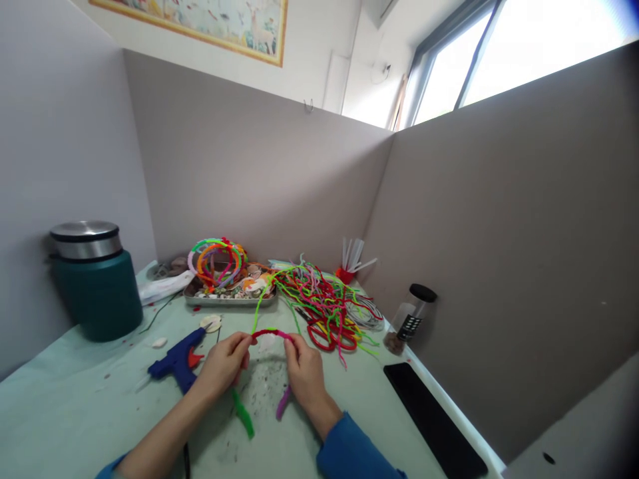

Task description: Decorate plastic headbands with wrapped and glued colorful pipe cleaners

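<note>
My left hand (222, 364) and my right hand (305, 372) both pinch a curved band (271, 332) wrapped in red and pink pipe cleaner, held as an arch just above the table. A green pipe cleaner end (243, 414) hangs down from the left side and a purple end (283, 403) from the right side. A light green pipe cleaner runs from the arch up toward the pile behind. Both hands are closed on the band's ends.
A blue glue gun (177, 362) lies left of my hands. Behind are a metal tray (229, 301) with coloured hoops (217, 261), a pile of pipe cleaners (324, 299), red scissors (332, 336), a teal container (97, 283), a jar (410, 318) and a black phone (432, 419).
</note>
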Action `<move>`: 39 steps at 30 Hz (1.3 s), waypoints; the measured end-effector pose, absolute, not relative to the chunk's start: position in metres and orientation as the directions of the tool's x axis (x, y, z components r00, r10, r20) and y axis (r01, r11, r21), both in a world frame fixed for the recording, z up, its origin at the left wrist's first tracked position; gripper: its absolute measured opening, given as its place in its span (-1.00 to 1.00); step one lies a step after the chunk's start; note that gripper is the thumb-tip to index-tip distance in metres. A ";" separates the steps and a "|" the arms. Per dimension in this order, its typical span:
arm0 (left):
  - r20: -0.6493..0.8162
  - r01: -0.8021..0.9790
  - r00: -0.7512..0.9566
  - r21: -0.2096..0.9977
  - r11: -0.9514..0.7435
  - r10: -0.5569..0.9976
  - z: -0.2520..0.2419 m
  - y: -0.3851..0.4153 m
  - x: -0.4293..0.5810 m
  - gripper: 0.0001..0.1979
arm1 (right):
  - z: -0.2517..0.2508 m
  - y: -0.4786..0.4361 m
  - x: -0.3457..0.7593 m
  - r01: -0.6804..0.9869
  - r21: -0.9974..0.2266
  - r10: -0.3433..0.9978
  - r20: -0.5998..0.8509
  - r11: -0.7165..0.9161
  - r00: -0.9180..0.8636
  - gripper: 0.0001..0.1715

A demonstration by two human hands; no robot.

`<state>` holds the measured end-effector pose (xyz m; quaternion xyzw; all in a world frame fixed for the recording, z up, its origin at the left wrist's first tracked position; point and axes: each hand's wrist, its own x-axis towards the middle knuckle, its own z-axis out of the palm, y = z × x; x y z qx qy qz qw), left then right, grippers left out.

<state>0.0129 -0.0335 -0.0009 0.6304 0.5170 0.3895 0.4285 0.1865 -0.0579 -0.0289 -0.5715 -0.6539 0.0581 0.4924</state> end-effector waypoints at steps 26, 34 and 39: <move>-0.062 0.070 0.211 0.996 0.048 0.975 -0.005 -0.036 0.016 -0.58 | -0.022 -0.060 0.187 0.566 -0.715 0.836 0.543 0.410 0.081 -0.67; -0.084 0.114 0.197 0.992 0.063 0.977 -0.007 -0.034 0.016 -0.59 | -0.025 -0.059 0.188 0.570 -0.720 0.847 0.526 0.396 0.075 -0.68; -0.089 0.107 0.213 0.992 0.067 0.973 -0.009 -0.035 0.018 -0.61 | -0.025 -0.059 0.189 0.582 -0.736 0.877 0.475 0.346 0.079 -0.64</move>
